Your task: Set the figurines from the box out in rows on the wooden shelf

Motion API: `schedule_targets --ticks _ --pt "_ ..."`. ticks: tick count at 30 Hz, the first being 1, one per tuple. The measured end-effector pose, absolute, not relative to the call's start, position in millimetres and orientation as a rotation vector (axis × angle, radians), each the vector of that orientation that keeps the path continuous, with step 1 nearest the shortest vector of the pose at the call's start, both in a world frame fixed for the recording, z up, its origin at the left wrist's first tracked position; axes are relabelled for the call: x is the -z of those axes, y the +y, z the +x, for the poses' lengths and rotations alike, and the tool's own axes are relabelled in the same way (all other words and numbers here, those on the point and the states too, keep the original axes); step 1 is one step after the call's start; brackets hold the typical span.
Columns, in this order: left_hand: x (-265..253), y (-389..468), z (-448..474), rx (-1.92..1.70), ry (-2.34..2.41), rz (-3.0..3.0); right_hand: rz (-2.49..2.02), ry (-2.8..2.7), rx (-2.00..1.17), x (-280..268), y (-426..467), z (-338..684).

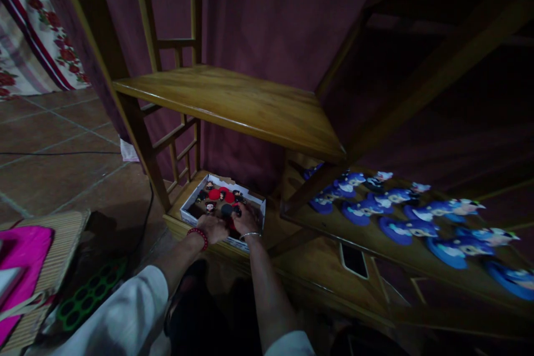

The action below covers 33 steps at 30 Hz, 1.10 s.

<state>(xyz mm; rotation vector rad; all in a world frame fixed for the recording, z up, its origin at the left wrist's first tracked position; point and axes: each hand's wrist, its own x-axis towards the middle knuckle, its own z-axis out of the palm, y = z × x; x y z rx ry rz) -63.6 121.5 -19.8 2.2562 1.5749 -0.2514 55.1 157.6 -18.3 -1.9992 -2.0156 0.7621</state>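
A white cardboard box [194, 198] stands on the low wooden shelf, with several small black-haired figurines in it, some on red round bases. One figurine [211, 207] with a pale face is near the box's left side, just beyond my left hand [214, 228]. That hand is curled over the front of the box; what its fingers hold is hidden. Inside the box's right part, my right hand [246, 219] closes its fingers on a small dark figurine [237, 210]. A dark round disc [226, 209] shows just left of these fingers.
An upper wooden shelf [233, 101] overhangs the box. At right, several blue-and-white figurines [392, 198] stand on another shelf level. A phone [354, 260] lies below them. A green tray with round holes [89, 296] and a pink cloth [33, 247] are at lower left.
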Motion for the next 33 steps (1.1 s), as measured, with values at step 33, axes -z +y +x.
schedule_targets --ticks 33 --pt "6.1 130.6 -44.5 0.118 1.734 2.024 -1.899 -1.987 -0.707 33.8 163.3 74.9"
